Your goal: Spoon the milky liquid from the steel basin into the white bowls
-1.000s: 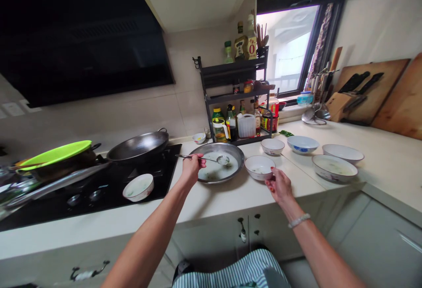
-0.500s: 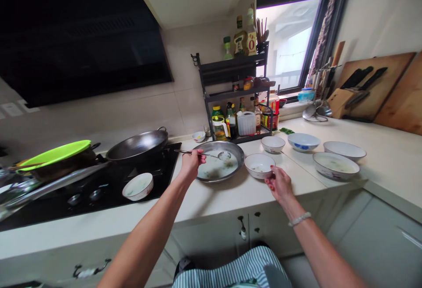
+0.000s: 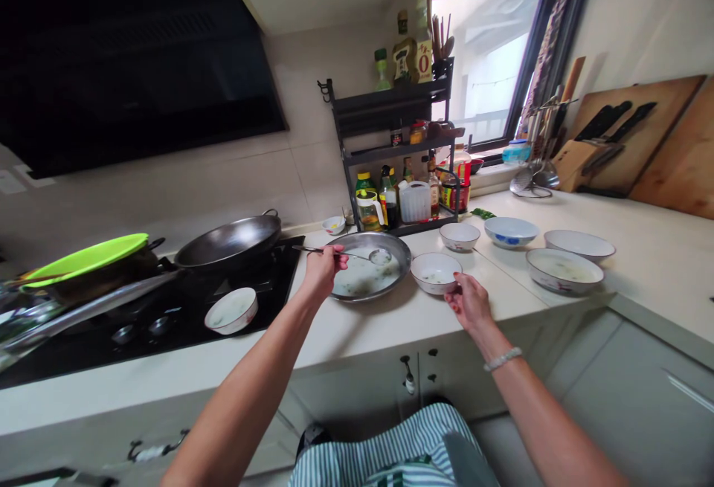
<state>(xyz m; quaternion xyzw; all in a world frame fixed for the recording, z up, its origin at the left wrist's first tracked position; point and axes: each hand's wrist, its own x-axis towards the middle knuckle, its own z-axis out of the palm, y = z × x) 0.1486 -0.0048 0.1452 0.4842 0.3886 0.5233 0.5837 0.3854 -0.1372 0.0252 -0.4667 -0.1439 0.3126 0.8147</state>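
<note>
My left hand (image 3: 323,268) is closed around the handle of a metal ladle (image 3: 380,256). The ladle's bowl end rests at the surface of whitish soup with dark bits in a wide metal pan (image 3: 402,264) on the counter. Just right of the pan stands a small white bowl (image 3: 433,283) with a little soup in it. My right hand (image 3: 469,301) grips that bowl's right rim, thumb and fingers closed on it. A bowl of soup (image 3: 231,311) sits on the hob's front edge, left of my left hand. Another full bowl (image 3: 564,271) stands on the right.
Behind the pan is a black rack (image 3: 346,152) with bottles and jars. More bowls stand on the right, one with a blue pattern (image 3: 510,233). A wok (image 3: 228,243) and a green basin (image 3: 89,256) are on the hob (image 3: 184,338). A knife block (image 3: 580,163) stands at the back right.
The camera view has shifted slightly, so everything sits a little higher and further left. Both hands keep their holds on the ladle and the bowl, with little other visible movement.
</note>
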